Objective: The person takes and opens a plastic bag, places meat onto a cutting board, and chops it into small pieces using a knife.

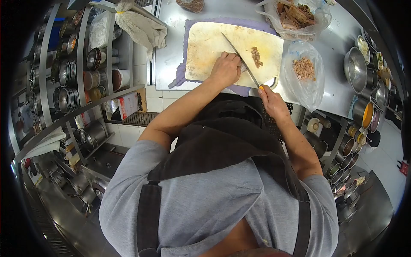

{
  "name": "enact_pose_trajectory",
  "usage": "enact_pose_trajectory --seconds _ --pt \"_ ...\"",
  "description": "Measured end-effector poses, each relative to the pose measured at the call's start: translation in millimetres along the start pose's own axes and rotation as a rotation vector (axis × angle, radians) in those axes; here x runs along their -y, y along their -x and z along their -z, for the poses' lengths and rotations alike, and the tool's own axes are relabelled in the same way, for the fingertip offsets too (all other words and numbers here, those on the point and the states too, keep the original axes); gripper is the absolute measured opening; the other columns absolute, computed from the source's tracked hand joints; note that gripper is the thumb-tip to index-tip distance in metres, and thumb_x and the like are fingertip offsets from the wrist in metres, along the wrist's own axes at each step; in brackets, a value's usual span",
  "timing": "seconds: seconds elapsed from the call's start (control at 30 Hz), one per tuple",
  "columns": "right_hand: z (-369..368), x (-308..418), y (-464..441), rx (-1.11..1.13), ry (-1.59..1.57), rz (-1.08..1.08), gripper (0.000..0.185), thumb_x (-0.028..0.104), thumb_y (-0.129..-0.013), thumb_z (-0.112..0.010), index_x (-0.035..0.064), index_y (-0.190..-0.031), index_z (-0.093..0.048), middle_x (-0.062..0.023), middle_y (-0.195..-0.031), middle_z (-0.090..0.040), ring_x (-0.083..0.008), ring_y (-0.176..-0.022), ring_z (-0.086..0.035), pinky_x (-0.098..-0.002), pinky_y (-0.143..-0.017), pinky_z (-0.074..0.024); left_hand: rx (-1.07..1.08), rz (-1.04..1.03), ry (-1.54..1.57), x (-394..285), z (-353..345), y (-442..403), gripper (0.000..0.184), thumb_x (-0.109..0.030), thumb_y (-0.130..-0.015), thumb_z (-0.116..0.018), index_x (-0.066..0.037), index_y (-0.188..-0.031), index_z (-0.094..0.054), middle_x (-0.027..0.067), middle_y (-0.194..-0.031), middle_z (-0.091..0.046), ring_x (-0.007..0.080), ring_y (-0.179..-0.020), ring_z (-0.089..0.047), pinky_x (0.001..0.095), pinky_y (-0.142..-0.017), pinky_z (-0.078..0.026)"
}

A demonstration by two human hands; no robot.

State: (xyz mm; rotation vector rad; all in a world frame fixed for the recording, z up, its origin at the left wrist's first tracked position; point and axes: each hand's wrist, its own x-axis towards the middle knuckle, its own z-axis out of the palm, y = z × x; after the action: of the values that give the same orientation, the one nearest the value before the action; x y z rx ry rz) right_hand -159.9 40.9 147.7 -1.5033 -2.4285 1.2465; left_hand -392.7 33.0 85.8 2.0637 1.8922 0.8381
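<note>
My right hand [275, 103] grips the orange handle of a long kitchen knife [239, 56], whose blade slants up and left across the pale cutting board [203, 47]. Close beside the blade, my left hand [227, 69] rests on the board with curled fingers. What lies beneath those fingers is mostly hidden; only a small pale bit shows near the blade. A short strip of chopped brown meat [256, 58] lies to the right of the knife. Chopped pieces also fill part of a clear plastic bag [314, 88] right of the board.
Under the board spreads a purple cloth [187, 34] on the steel table [169, 64]. Another plastic bag [278, 30] holds larger brown meat pieces at the back. Metal bowls [355, 68] stand at the right edge. A rag [145, 32] hangs at the left, near shelves of pots.
</note>
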Motion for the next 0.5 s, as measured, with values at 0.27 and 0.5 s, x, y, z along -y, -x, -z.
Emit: enact_pose_trajectory --seconds 0.27,0.5 --pt "-29.5 22.6 -95.1 -0.06 -0.055 0.058 0.033 0.036 -0.101 -0.045 0.0063 -0.108 -0.058 -0.0282 -0.083 -0.065 -0.0481 -0.082 -0.062 -0.0545 -0.071 -0.0477 -0.001 -0.01 0.032 -2.2 4.7 -0.7 0.015 -0.006 -0.075 -0.064 0.0 -0.089 -0.062 0.015 -0.093 -0.061 0.0342 -0.092 -0.056 0.0416 -0.085 -0.047" --pt "-1.7 12.7 -52.3 -0.047 -0.076 -0.026 0.036 0.038 -0.102 -0.043 0.0073 -0.116 -0.057 -0.029 -0.087 -0.065 -0.0491 -0.086 -0.062 -0.0548 -0.075 -0.0472 -0.028 0.05 0.074 -4.2 4.8 1.5 0.016 -0.004 -0.075 -0.065 0.0 -0.09 -0.062 0.0157 -0.096 -0.062 0.0347 -0.095 -0.056 0.0419 -0.086 -0.047"
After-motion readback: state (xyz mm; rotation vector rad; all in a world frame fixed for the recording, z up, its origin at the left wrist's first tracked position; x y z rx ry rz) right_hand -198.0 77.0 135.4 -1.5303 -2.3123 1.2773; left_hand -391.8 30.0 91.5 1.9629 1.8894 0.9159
